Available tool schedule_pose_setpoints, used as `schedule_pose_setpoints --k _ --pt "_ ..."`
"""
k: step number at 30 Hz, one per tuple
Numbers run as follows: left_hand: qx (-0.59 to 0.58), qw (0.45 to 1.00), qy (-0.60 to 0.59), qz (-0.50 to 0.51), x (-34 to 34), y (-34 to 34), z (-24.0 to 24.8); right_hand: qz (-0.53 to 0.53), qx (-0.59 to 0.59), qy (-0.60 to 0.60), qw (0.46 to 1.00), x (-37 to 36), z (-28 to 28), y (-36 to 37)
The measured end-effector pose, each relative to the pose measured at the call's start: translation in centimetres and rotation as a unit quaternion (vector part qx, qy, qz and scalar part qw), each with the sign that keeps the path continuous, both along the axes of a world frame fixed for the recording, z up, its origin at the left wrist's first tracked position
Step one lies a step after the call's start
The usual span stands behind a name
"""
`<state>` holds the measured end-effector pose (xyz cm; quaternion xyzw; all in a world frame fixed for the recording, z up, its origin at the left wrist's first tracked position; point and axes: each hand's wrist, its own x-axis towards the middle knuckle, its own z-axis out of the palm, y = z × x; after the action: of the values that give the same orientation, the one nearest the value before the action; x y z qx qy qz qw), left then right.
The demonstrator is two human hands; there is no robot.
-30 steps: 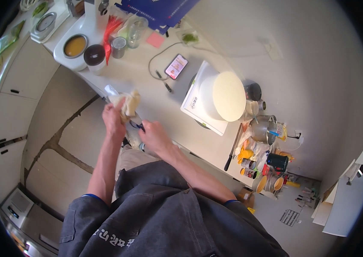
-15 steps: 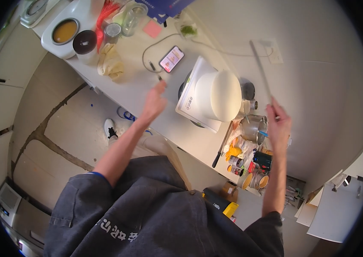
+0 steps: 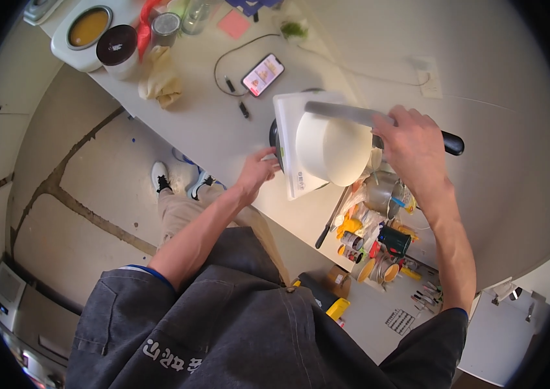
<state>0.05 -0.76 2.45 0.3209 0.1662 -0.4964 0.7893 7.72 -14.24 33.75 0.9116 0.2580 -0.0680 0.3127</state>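
A tall, smooth white round cake (image 3: 334, 154) stands on a square white board (image 3: 291, 139), on a dark turntable (image 3: 274, 135) whose edge shows past the board. My right hand (image 3: 412, 144) is closed around a long icing spatula (image 3: 347, 113). Its flat metal blade lies over the far side of the cake's top, and its black handle end sticks out to the right; whether the blade touches the cake I cannot tell. At the turntable's left rim is my left hand (image 3: 259, 174), fingers apart, the fingertips at or against the rim and holding nothing.
A phone (image 3: 263, 75) with a lit screen and a cable lie beyond the turntable. A cream cloth (image 3: 160, 78), a brown-lidded tub (image 3: 117, 50) and jars stand at the far left. A metal pot (image 3: 382, 193) and several cans crowd the right; a knife lies by them.
My right hand has brought the spatula down from upright beside the wall to across the cake. My left hand has moved from near the phone to the turntable's rim.
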Motion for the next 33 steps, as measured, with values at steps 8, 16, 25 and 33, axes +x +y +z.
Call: schedule_pose_setpoints --k 8,16,25,33 --pt "-0.05 0.998 0.013 0.023 0.0 0.3 0.9 0.042 -0.062 0.05 0.996 0.3 -2.5 0.8" --pt "-0.096 0.994 0.052 0.024 -1.5 -0.6 0.0 0.033 -0.07 0.08 0.994 -0.6 -3.3 0.8" --pt "-0.103 0.992 0.061 0.048 -2.2 -1.0 -0.6 0.034 -0.07 0.094 0.993 -2.4 -3.3 1.1" --pt "-0.025 0.997 0.012 0.066 0.9 -0.5 -0.2 0.03 -0.07 0.096 0.992 -3.3 -3.2 1.3"
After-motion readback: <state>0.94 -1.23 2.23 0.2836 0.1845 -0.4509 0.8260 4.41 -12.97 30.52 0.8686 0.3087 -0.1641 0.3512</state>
